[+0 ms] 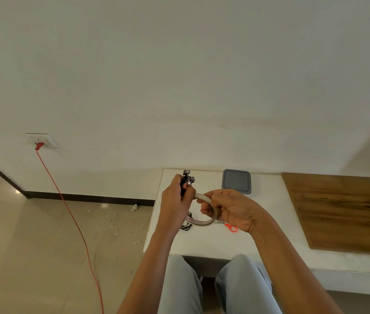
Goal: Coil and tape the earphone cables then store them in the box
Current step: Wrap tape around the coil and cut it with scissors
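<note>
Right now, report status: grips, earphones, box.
Left grip holds coiled black earphones. Right grip holds pale tape roll. Grey square plastic box closed, lid in the way.

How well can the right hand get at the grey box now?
Probably yes: the grey box lies just beyond the right hand on the white table, with nothing between them. But that hand grips the tape roll, so it would have to free its fingers first.

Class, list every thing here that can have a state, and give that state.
earphones: bundled, gripped in left hand
tape roll: held by right hand, off the table
box: lid on
red cable: plugged into wall socket
scissors: lying on table, mostly hidden
</note>
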{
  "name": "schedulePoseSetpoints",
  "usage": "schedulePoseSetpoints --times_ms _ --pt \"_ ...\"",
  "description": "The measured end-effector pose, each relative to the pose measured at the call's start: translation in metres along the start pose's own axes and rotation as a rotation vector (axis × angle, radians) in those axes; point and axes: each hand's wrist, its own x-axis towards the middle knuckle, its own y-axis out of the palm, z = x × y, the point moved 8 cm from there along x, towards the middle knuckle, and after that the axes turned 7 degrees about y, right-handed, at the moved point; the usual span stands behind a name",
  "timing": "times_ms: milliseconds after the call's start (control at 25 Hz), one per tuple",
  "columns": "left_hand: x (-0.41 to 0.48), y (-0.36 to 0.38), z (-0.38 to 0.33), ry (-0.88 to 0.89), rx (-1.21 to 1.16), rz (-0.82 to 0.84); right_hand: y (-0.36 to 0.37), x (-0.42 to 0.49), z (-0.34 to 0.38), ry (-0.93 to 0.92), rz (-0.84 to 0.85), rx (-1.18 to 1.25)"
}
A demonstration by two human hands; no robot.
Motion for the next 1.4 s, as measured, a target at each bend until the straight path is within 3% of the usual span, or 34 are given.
schedulePoseSetpoints --times_ms 1400 --pt "0.002 0.0021 -0.0076 0.039 0.007 -0.004 -0.0035 -0.0035 0.0013 0.019 -0.034 0.037"
